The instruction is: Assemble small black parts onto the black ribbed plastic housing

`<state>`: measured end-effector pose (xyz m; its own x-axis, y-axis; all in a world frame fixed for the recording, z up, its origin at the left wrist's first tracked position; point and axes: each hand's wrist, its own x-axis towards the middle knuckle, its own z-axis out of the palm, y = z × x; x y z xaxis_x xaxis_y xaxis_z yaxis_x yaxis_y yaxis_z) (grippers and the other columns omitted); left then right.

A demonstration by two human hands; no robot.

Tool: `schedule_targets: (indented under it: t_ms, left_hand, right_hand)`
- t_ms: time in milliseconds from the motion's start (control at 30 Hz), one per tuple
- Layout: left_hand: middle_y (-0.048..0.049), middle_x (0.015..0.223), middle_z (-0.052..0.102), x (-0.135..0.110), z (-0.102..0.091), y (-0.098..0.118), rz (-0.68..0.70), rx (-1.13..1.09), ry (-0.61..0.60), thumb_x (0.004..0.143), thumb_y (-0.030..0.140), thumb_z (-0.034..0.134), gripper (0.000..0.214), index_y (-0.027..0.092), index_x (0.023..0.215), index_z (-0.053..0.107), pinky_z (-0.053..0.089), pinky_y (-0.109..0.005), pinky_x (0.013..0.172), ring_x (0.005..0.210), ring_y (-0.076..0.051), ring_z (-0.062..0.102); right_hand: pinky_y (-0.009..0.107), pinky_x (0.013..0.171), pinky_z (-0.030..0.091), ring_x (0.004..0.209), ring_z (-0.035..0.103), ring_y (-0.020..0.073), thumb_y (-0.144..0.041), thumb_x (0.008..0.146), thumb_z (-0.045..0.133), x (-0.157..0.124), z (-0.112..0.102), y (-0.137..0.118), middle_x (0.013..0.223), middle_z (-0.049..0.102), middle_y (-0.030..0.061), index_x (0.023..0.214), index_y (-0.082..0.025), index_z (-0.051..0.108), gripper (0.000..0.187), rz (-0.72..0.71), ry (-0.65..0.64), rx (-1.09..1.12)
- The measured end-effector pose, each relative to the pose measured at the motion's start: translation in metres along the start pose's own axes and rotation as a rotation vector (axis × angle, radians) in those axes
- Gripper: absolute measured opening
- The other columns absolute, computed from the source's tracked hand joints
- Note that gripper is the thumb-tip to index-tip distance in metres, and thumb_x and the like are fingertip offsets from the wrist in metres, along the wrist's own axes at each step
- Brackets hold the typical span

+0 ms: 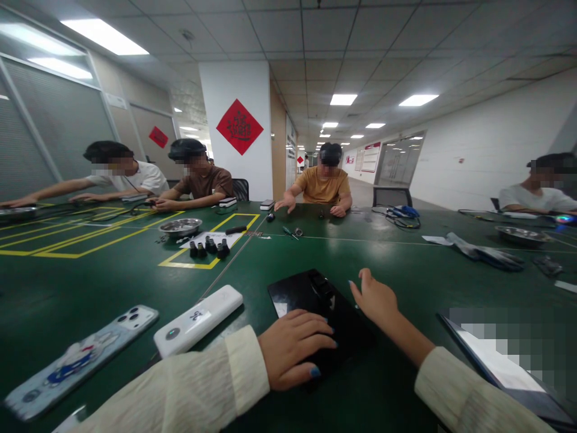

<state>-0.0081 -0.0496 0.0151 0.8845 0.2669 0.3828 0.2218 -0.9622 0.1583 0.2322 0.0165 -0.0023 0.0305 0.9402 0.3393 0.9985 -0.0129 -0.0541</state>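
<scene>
Two cream sleeves (189, 385): reached in from the near edge, one on each side, and ended at bare wrists.
Left hand (295, 350): lay palm down over the near left part of the black panel, fingers stretched out and loose, unclenched — whether the palm pressed on the surface could not be told.
Right hand (377, 300): hung just beside the panel's right edge, thumb and forefinger parted and relaxed; the curl of the remaining fingers was hard to make out.
Black panel (346, 322): lay on the green table (135, 288) straight ahead of the wearer, partly covered by the left hand, with a dark strap-like piece (321, 287) on its far end.
Left side: a white oblong device (198, 322) rested near the left sleeve, and a phone in a pale blue case (81, 361) lay back up beyond it.
Right side: a tablet (500, 355) lay beside the right sleeve, its bright screen partly pixelated.
Yellow tape (189, 265): framed a sheet of white paper (234, 239) and a cluster of small black parts (210, 248); a metal bowl (180, 227) stood just behind them.
Far edge: a person in an orange shirt (322, 186) sat opposite, one arm out over the table — a green-handled tool (288, 231) lay nearby.
Far right: bundled cables (401, 215), a grey bag (487, 252) and a second bowl (523, 236) were spread along the tabletop.
</scene>
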Motion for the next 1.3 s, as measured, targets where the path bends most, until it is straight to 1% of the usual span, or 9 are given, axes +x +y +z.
schedule_targets:
  t_ms: [100, 367, 500, 733, 800, 900, 1033, 1167, 1300]
  left_hand:
    - [-0.0113, 0.118, 0.053, -0.001, 0.0, 0.0, 0.005, 0.01, 0.01, 0.088, 0.047, 0.016, 0.05, 0.019, 0.12, 0.042, 0.034, -0.041, 0.096, 0.115, -0.024, 0.044]
    - [-0.0102, 0.129, 0.046, -0.004, -0.005, 0.004, 0.06, 0.015, 0.092, 0.09, 0.045, 0.02, 0.044, 0.024, 0.126, 0.036, 0.036, -0.039, 0.092, 0.115, -0.023, 0.043]
    - [-0.0104, 0.126, 0.047, -0.004, -0.005, 0.004, 0.057, 0.035, 0.079, 0.09, 0.045, 0.018, 0.045, 0.023, 0.125, 0.036, 0.037, -0.04, 0.09, 0.112, -0.024, 0.044]
    - [-0.0107, 0.112, 0.055, -0.001, -0.004, 0.004, -0.004, 0.024, 0.072, 0.089, 0.041, 0.021, 0.042, 0.02, 0.121, 0.041, 0.038, -0.039, 0.085, 0.1, -0.024, 0.049]
    - [-0.0097, 0.101, 0.059, 0.0, -0.004, 0.005, -0.049, 0.002, 0.055, 0.088, 0.035, 0.026, 0.037, 0.019, 0.114, 0.047, 0.038, -0.037, 0.081, 0.092, -0.022, 0.051]
    - [-0.0071, 0.087, 0.062, 0.002, -0.005, 0.007, -0.106, -0.053, 0.041, 0.089, 0.028, 0.026, 0.03, 0.019, 0.097, 0.054, 0.038, -0.034, 0.076, 0.082, -0.019, 0.052]
    - [-0.0052, 0.087, 0.058, 0.001, -0.002, 0.013, -0.298, -0.145, 0.175, 0.091, 0.029, 0.029, 0.028, 0.019, 0.108, 0.049, 0.039, -0.031, 0.075, 0.08, -0.017, 0.051]
    - [-0.0036, 0.089, 0.054, -0.001, 0.0, 0.018, -0.411, -0.319, 0.272, 0.094, 0.033, 0.023, 0.032, 0.02, 0.112, 0.045, 0.04, -0.029, 0.078, 0.083, -0.015, 0.051]
    - [-0.0039, 0.086, 0.054, 0.0, -0.003, 0.02, -0.379, -0.345, 0.226, 0.095, 0.036, 0.015, 0.042, 0.018, 0.097, 0.052, 0.039, -0.031, 0.083, 0.083, -0.016, 0.048]
  right_hand:
    - [0.027, 0.053, 0.038, 0.07, 0.065, 0.0231, -0.036, 0.091, 0.036, -0.001, 0.002, -0.003, 0.075, 0.065, 0.008, 0.103, -0.013, 0.045, 0.028, -0.024, -0.097, 0.017]
    - [0.03, 0.06, 0.041, 0.076, 0.065, 0.025, -0.038, 0.09, 0.034, -0.005, -0.014, -0.008, 0.08, 0.066, 0.0111, 0.104, -0.014, 0.05, 0.032, -0.043, -0.174, -0.003]
    - [0.03, 0.063, 0.042, 0.082, 0.064, 0.0244, -0.027, 0.088, 0.039, -0.008, -0.016, -0.008, 0.087, 0.066, 0.0123, 0.108, -0.015, 0.05, 0.025, -0.061, -0.248, 0.033]
    - [0.025, 0.061, 0.039, 0.081, 0.064, 0.02, -0.017, 0.087, 0.042, -0.009, -0.014, -0.003, 0.086, 0.066, 0.0097, 0.11, -0.014, 0.049, 0.024, -0.107, -0.229, 0.104]
    - [0.025, 0.057, 0.037, 0.073, 0.064, 0.0198, -0.019, 0.089, 0.037, -0.007, -0.017, -0.002, 0.078, 0.065, 0.0081, 0.114, -0.013, 0.045, 0.027, -0.1, -0.143, 0.144]
    - [0.025, 0.05, 0.034, 0.056, 0.06, 0.0177, -0.027, 0.092, 0.032, -0.009, -0.024, -0.003, 0.062, 0.059, 0.0018, 0.112, -0.014, 0.044, 0.027, -0.118, 0.105, 0.297]
    - [0.025, 0.048, 0.035, 0.047, 0.052, 0.0134, -0.032, 0.092, 0.032, -0.024, -0.04, -0.013, 0.058, 0.054, -0.0016, 0.103, -0.017, 0.047, 0.024, -0.252, 0.466, 0.501]
    - [0.026, 0.05, 0.033, 0.047, 0.046, 0.0111, -0.023, 0.09, 0.041, -0.046, -0.051, -0.03, 0.053, 0.05, -0.0033, 0.072, -0.022, 0.045, 0.019, -0.608, 0.707, 0.466]
    - [0.027, 0.05, 0.029, 0.048, 0.043, 0.0111, -0.013, 0.088, 0.037, -0.063, -0.053, -0.046, 0.055, 0.051, -0.0032, 0.079, -0.02, 0.045, 0.014, -1.08, 0.729, 0.432]
